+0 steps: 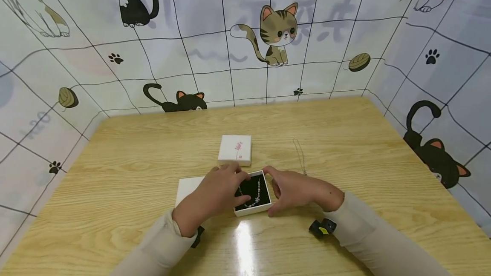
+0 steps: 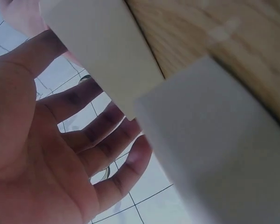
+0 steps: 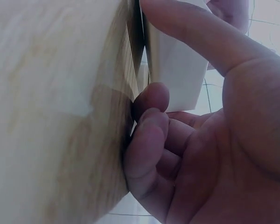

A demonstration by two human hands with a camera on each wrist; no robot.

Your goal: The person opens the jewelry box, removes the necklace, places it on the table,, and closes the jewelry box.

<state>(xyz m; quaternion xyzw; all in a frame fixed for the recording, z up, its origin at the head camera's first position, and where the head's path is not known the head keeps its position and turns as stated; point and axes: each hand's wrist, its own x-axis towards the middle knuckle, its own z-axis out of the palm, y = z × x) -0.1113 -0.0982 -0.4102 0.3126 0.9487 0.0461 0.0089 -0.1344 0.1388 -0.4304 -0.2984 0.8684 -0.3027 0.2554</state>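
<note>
White card jewellery box (image 1: pixel 253 210), lidless, is set on the wooden table (image 1: pixel 337 127), well in from the far table edge. Tabletop is extended before its near wall; room behind is narrowed by a flower-printed box (image 1: pixel 235 148), room to the left by a plain white lid (image 1: pixel 187 187). Box is turned slightly; its long axis cannot be told, the left side being covered. Silver chain (image 1: pixel 258 190) is laid in a U on the black insert (image 1: pixel 250 185), bend toward the near wall. Right side is gripped between thumb and forefinger of the right hand (image 1: pixel 293 188). Left side is overlapped by the left hand (image 1: pixel 220 186), fingers loosely bent, thumb and forefinger parted over the chain.
</note>
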